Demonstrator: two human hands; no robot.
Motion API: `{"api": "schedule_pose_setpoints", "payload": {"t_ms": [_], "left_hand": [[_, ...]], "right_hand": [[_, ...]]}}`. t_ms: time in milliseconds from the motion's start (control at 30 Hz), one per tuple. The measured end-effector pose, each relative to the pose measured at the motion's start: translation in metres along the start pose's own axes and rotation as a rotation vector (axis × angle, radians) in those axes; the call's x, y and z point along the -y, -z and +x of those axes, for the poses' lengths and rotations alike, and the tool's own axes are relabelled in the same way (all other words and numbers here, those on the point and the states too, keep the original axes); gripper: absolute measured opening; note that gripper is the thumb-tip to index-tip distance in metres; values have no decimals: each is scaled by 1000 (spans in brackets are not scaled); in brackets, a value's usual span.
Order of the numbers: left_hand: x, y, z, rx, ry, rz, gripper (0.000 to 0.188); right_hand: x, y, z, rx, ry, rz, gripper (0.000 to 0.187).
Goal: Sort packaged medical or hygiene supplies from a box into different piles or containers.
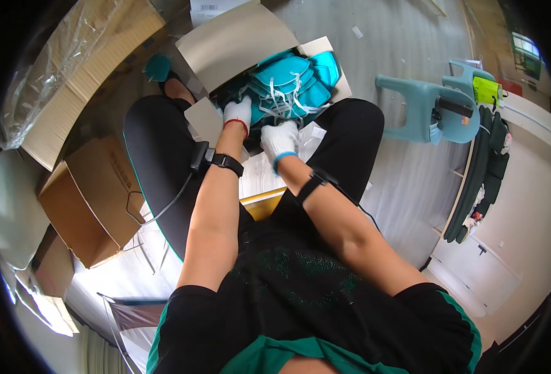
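1. The box (238, 43) sits open between our knees (359, 118), probably so both hands reach in easily.
2. Masks (281, 71) pile up inside the box, white straps (297, 90) uppermost, perhaps handy for grabbing.
3. Our left hand (238, 112) dips into the box's near left corner; its fingertips are hidden, so we cannot tell their grip.
4. Our right hand (280, 138) is at the box's near side, fingers bent, any hold hidden.
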State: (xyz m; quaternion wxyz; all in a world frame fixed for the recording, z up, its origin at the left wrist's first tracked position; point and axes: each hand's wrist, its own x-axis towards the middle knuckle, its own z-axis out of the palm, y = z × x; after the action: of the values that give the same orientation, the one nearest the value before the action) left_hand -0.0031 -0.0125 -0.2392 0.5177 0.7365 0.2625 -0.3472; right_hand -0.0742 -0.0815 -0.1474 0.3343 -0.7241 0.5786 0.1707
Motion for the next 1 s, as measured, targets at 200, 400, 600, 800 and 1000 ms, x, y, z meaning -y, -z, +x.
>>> {"api": "schedule_pose_setpoints", "payload": {"t_ms": [200,400,600,800,1000], "left_hand": [[8,6,5,-43,-25,14,64],[8,3,-3,-167,-161,195,63],[6,6,-2,-124,-121,181,63],[9,0,1,-188,-96,233,66],[17,1,15,-155,-104,170,66]], "right_hand": [[-22,74,-49,570,-42,397,8],[-36,129,-85,622,-118,406,16],[-48,147,-77,512,108,321,13],[-35,127,-72,344,231,243,32],[-47,76,-31,234,291,-389,48]]}}
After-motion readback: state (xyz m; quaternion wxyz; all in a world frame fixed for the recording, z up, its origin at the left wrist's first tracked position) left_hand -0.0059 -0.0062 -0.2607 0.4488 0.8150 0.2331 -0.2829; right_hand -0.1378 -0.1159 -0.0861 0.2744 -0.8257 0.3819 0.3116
